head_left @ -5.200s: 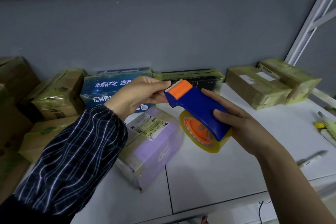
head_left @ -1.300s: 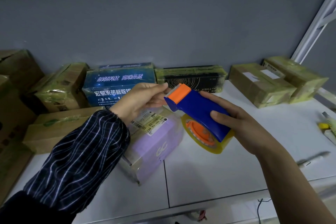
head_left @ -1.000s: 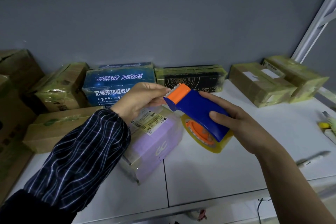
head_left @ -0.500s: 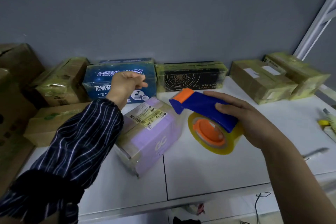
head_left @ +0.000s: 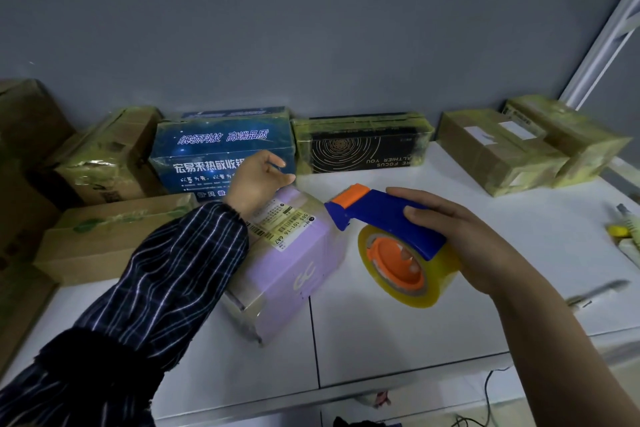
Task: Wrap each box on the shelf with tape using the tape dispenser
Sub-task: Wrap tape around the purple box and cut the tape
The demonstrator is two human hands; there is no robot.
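Note:
My right hand [head_left: 460, 243] grips the blue tape dispenser [head_left: 381, 215] by its body, a little above the white shelf [head_left: 398, 340]. Its orange cutter points left and the yellowish tape roll [head_left: 415, 274] hangs below. A purple box [head_left: 298, 263] with a barcode label lies slantwise just left of the dispenser. My left hand [head_left: 258, 180] hovers over the far end of that box with loosely curled fingers and nothing visible in them. Taped boxes line the back wall: a blue one [head_left: 221, 146], a black one [head_left: 360, 146] and two brown ones [head_left: 495, 149].
Brown cartons [head_left: 104, 239] are stacked at the left. Tubes and markers [head_left: 623, 236] lie at the right edge, with a pen-like tool [head_left: 599, 289] nearer the front. A white shelf upright [head_left: 606, 35] rises at the back right. A cable hangs below the shelf's front edge.
My left hand has let go of the dispenser's cutter end and moved left to the far end of the purple box. My right hand has lowered and levelled the dispenser.

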